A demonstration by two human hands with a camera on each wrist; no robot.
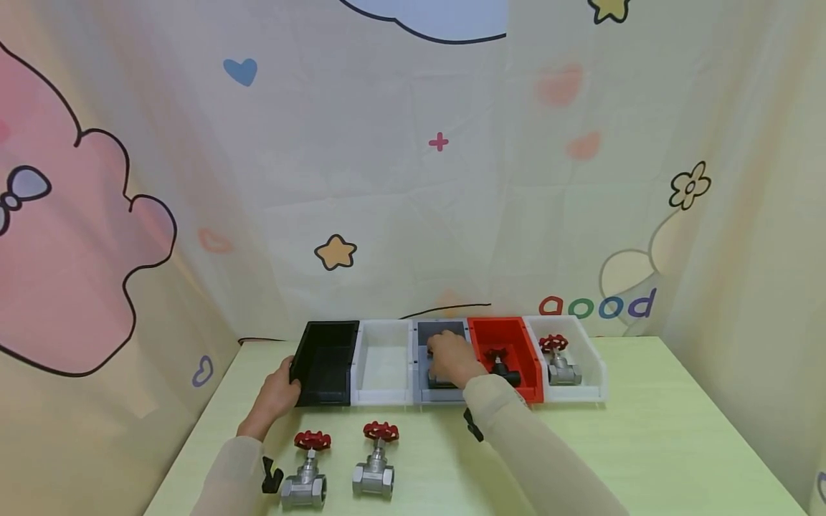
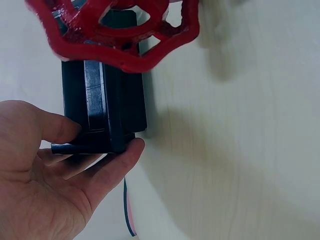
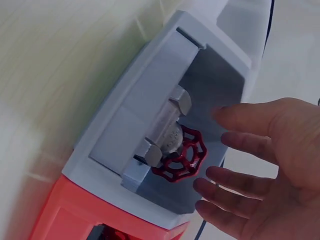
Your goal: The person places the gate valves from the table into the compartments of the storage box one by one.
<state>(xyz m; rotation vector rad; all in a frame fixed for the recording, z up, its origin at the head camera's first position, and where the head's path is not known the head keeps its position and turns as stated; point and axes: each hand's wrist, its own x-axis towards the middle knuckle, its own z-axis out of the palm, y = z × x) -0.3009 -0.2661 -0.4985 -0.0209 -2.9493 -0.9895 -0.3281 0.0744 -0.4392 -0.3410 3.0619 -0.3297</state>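
My left hand (image 1: 277,394) grips the outer left wall of the black bin (image 1: 325,365) at the row's left end. In the left wrist view the thumb lies on one side of the bin's edge and the fingers on the other. My right hand (image 1: 454,358) is over the grey bin (image 1: 442,328). The right wrist view shows its fingers spread and apart from a gate valve (image 3: 170,137) lying in that bin. This valve has a silvery body and a dark red handwheel (image 3: 184,155). From the head view, the right hand partly hides it.
Two gate valves, one left (image 1: 306,476) and one right (image 1: 376,466), stand on the table before the bins. A white bin (image 1: 383,365) sits between black and grey. The red bin (image 1: 503,330) holds a black-bodied valve (image 1: 505,371); the right white bin (image 1: 596,373) holds a silvery valve (image 1: 563,373).
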